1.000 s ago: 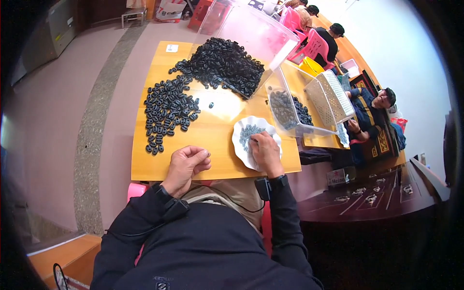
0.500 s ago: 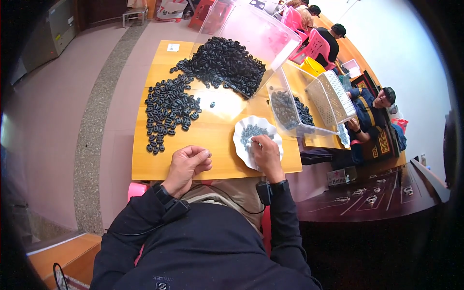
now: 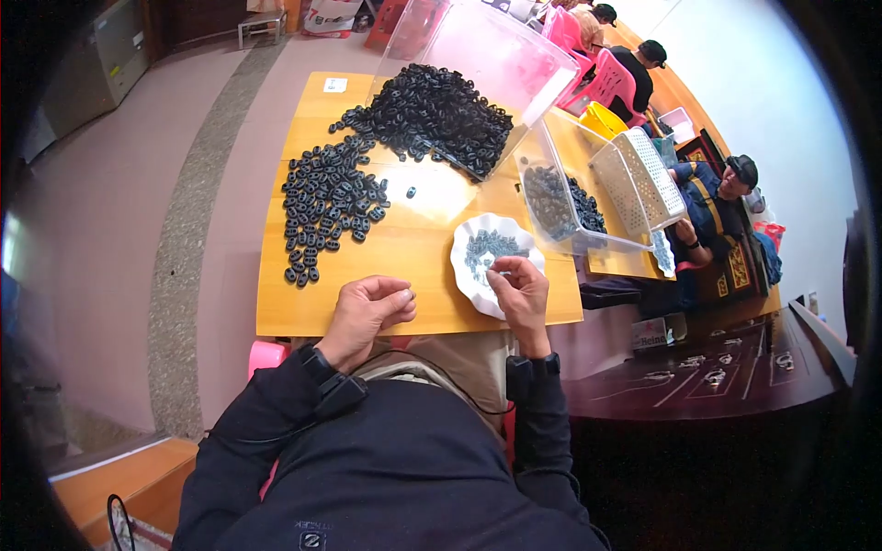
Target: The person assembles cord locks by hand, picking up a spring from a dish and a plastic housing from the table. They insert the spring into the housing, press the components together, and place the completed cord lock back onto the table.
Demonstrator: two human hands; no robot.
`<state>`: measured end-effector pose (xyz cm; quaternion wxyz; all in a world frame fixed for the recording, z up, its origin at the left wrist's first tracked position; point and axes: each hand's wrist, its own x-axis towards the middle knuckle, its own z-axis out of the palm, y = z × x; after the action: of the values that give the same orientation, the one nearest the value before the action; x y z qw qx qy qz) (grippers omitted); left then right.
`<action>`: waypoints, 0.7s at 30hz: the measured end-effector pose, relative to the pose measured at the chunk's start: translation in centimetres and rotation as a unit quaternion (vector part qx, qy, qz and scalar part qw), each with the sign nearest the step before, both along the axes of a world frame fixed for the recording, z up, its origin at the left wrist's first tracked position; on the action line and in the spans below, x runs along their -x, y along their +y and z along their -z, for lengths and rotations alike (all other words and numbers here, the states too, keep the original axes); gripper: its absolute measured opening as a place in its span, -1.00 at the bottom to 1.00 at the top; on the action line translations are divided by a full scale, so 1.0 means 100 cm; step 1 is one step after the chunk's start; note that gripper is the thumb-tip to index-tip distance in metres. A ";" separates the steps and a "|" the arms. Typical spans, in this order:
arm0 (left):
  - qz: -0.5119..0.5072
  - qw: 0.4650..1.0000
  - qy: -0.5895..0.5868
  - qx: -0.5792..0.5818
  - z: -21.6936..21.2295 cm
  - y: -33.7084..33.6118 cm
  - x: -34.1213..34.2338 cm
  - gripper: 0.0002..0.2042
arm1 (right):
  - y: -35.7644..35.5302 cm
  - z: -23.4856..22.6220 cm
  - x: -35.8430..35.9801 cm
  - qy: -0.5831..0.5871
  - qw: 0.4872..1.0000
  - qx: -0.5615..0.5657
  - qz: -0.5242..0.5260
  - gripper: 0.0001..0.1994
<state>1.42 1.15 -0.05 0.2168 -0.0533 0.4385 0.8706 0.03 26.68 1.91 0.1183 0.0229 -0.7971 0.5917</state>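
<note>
Over the near edge of the table, my left hand [image 3: 369, 317] is closed, thumb and forefinger pressed together; whatever they pinch is too small to make out. My right hand [image 3: 524, 298] hovers at the near right part of a white wavy-rimmed plate [image 3: 469, 285], its fingertips pinched, their contents hidden. Small pale grey-blue pieces [image 3: 491, 246] lie heaped in that plate. Left of it, many black oval parts with two holes [image 3: 331, 197] are spread over the wood, and one lone black part [image 3: 411, 193] lies apart.
A large clear bin [image 3: 542, 69] lies tipped at the back, a big black heap [image 3: 441, 115] spilling from its mouth. To the right stands a clear box [image 3: 560, 241] with black parts, beside a white perforated basket [image 3: 648, 174]. A co-worker [image 3: 707, 197] sits further right.
My right hand has drawn back a little from the pale pieces toward the plate's near right rim. My left hand remains pinched in nearly the same spot. The whole view has shifted slightly.
</note>
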 end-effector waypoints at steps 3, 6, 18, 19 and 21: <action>0.012 1.000 0.004 0.000 0.000 0.000 -0.001 -0.86 | -0.013 -0.007 -0.009 -0.042 0.998 0.045 -0.013 -0.89; 0.034 0.999 0.012 -0.003 0.000 0.000 -0.003 -0.87 | -0.031 -0.010 -0.017 -0.058 0.993 0.086 -0.048 -0.89; 0.107 0.993 0.004 -0.043 -0.003 -0.002 -0.003 -0.83 | -0.068 0.002 -0.026 -0.046 0.987 0.072 -0.137 -0.88; 0.110 0.993 0.009 -0.049 -0.002 -0.002 -0.003 -0.83 | -0.068 0.003 -0.026 -0.048 0.987 0.067 -0.135 -0.89; 0.107 0.993 0.011 -0.054 -0.003 -0.001 -0.003 -0.83 | -0.066 0.007 -0.026 -0.057 0.986 0.058 -0.143 -0.89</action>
<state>1.76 1.02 0.26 0.3069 0.0150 0.3963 0.8652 2.60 20.08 1.25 -0.0120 0.0954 -0.7556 0.6479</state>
